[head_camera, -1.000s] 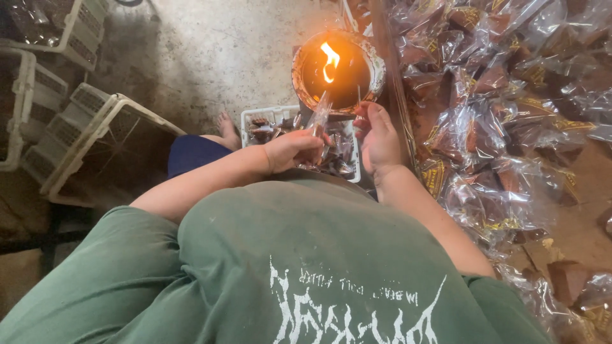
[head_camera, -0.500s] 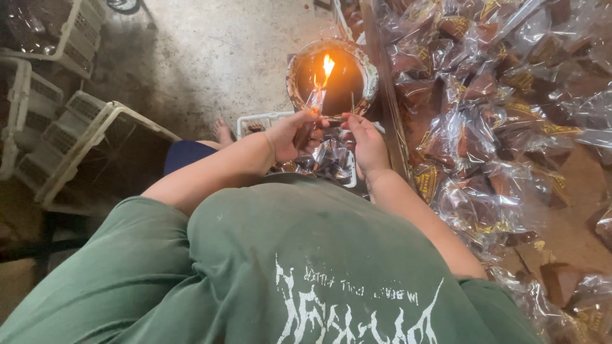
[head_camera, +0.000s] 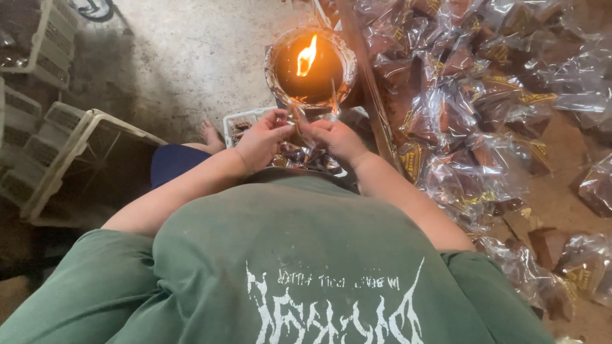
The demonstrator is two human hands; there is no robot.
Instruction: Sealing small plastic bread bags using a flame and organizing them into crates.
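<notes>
I hold a small clear plastic packet (head_camera: 299, 121) between both hands, just on the near side of the burning lamp bowl (head_camera: 310, 67), its top edge close to the bowl's rim. The film is so thin and glossy that I cannot make out what is inside it. My left hand (head_camera: 264, 139) pinches its left edge with curled fingers; my right hand (head_camera: 338, 139) pinches the right edge, fingertips pressed together on the film. Under my hands a white tray (head_camera: 237, 122) of dark pieces is mostly hidden by my wrists. To the right lies a heap of wrapped packets (head_camera: 484, 108), cut off by the frame. At far left stand white crates (head_camera: 76, 153), dim in shadow. My green shirt (head_camera: 287, 267) hides my lap.
</notes>
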